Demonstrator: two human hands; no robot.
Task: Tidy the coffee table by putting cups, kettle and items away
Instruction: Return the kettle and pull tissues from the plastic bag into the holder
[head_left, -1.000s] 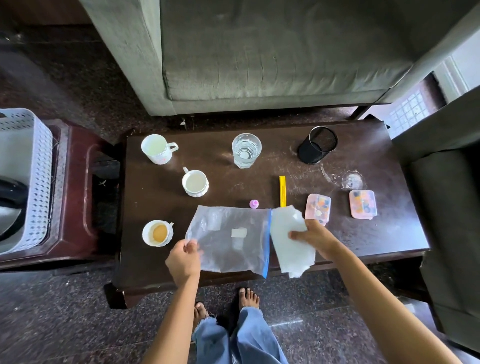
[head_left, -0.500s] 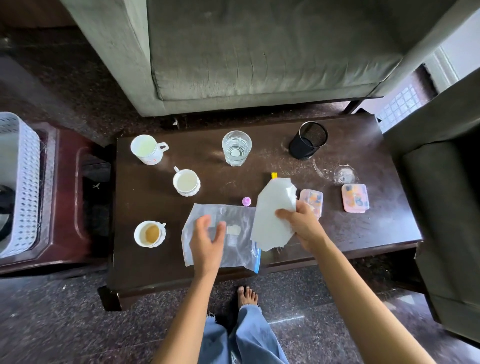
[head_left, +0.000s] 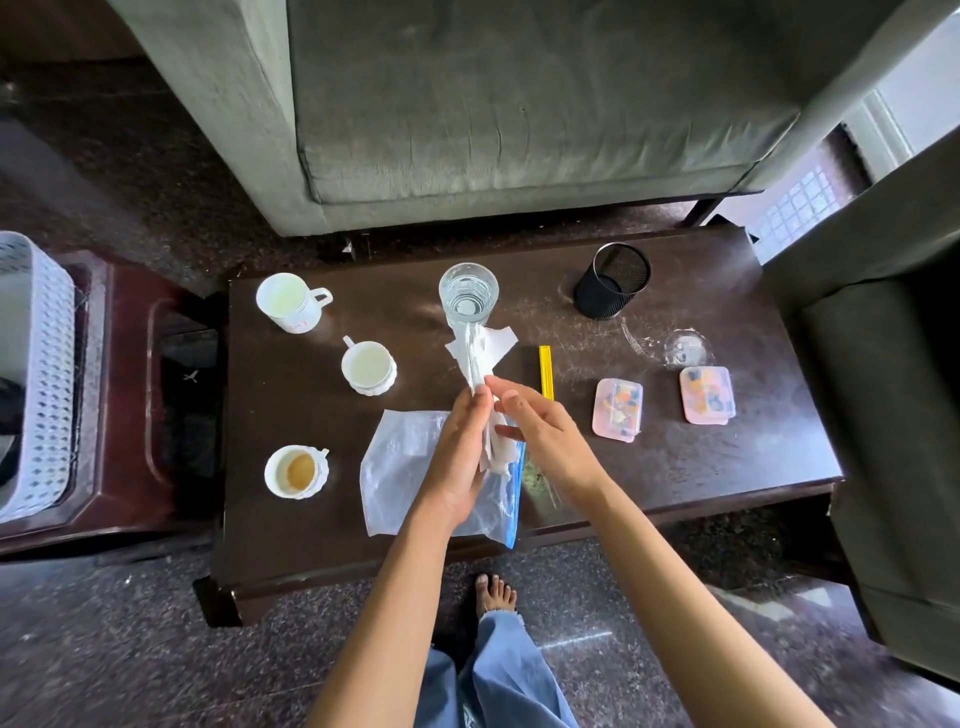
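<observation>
Both hands meet above the middle of the dark coffee table (head_left: 675, 467). A white tissue sheet (head_left: 480, 353) stands upright, pressed between my left hand (head_left: 460, 457) and my right hand (head_left: 540, 436). Under them a clear zip bag (head_left: 400, 467) with a blue edge lies flat. A white mug (head_left: 288, 301), a small white cup (head_left: 368, 366) and a cup with brown dregs (head_left: 296, 470) stand on the left. A glass of water (head_left: 468, 293) is behind the tissue.
A black mesh pen holder (head_left: 613, 280), a yellow stick (head_left: 545, 371), two pink boxes (head_left: 618, 409) (head_left: 707, 395) and a small clear lid (head_left: 685, 348) are on the right. A white basket (head_left: 41, 374) sits on the side table at left. A grey sofa (head_left: 493, 104) is behind, an armchair (head_left: 883, 389) at right.
My right hand lifted the tissue off the table and brought it to the middle. My left hand left the bag's corner and now presses against the tissue.
</observation>
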